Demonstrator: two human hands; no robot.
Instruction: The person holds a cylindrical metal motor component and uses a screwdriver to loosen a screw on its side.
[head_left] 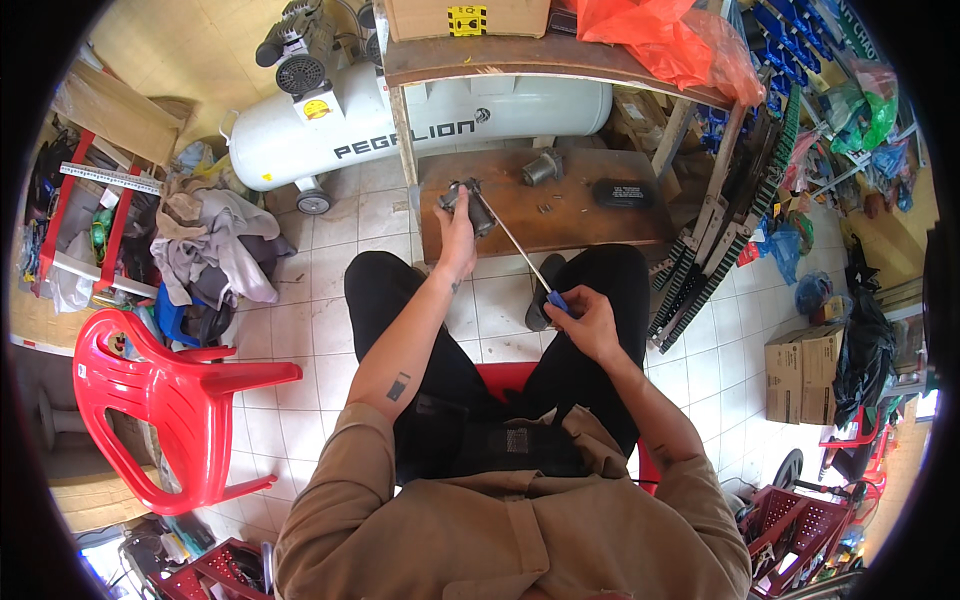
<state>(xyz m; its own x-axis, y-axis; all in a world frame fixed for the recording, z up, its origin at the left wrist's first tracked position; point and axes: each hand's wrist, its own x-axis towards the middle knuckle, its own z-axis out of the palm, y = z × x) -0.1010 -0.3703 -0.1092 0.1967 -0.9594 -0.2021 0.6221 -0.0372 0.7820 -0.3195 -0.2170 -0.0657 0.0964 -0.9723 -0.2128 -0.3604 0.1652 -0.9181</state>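
My left hand (pixel 457 238) is closed around a dark grey metal cylinder, perhaps a small motor housing (pixel 479 216), held up over the near left part of a low wooden table (pixel 610 228). In my right hand (pixel 588 322), above my right thigh, is a long screwdriver (pixel 518 246) gripped by its blue handle. Its shaft slants up and left to the upper end of the cylinder; whether the tip touches it is too small to tell. On the tabletop lie a second metal cylinder (pixel 543 169), a black case (pixel 623 193) and several tiny parts (pixel 546 208).
Behind the table lies a white air compressor tank (pixel 370 120), under a wooden shelf (pixel 460 64). A red plastic chair (pixel 165 400) and a heap of grey cloth (pixel 210 235) stand left. Right are long dark toothed strips (pixel 710 230) and cardboard boxes (pixel 803 375).
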